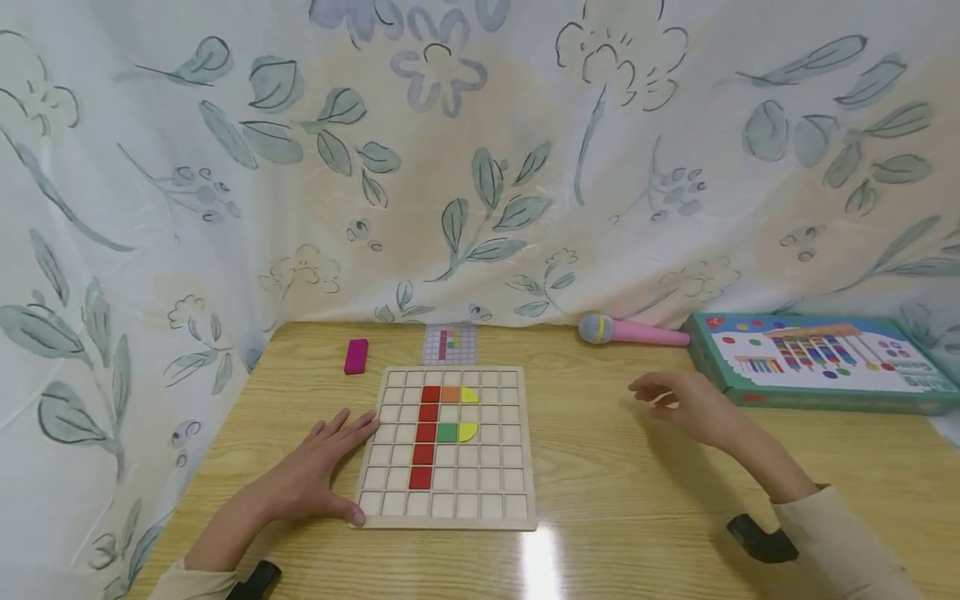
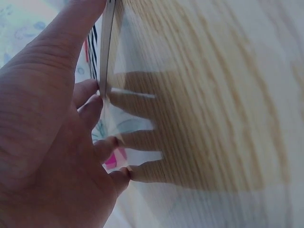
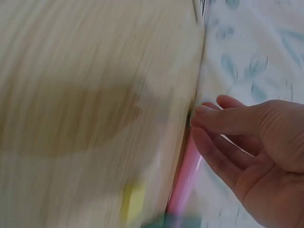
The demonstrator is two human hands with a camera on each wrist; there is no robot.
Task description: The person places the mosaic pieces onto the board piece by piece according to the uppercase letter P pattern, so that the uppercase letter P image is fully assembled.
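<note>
A square wooden grid board (image 1: 491, 504) lies on the table with coloured tiles in its cells. Red square tiles (image 1: 425, 432) form a column, with an orange square (image 1: 451, 394), a green square (image 1: 447, 432) and two yellow rounded tiles (image 1: 468, 432) to their right. My left hand (image 1: 315, 475) rests at the board's left edge, fingers spread and thumb by the near left corner. Right of the board, my right hand (image 1: 693, 407) hangs over the table, fingers loosely bent; in the right wrist view nothing shows between thumb and fingers (image 3: 211, 149).
Behind the board lie a small pattern card (image 1: 450, 345) and a magenta block (image 1: 356, 357). A pink toy microphone (image 1: 637, 332) lies at the back beside a green toy box (image 1: 825, 362). The right wrist view shows a blurred yellow shape (image 3: 134, 202). Floral cloth (image 1: 480, 167) hangs behind.
</note>
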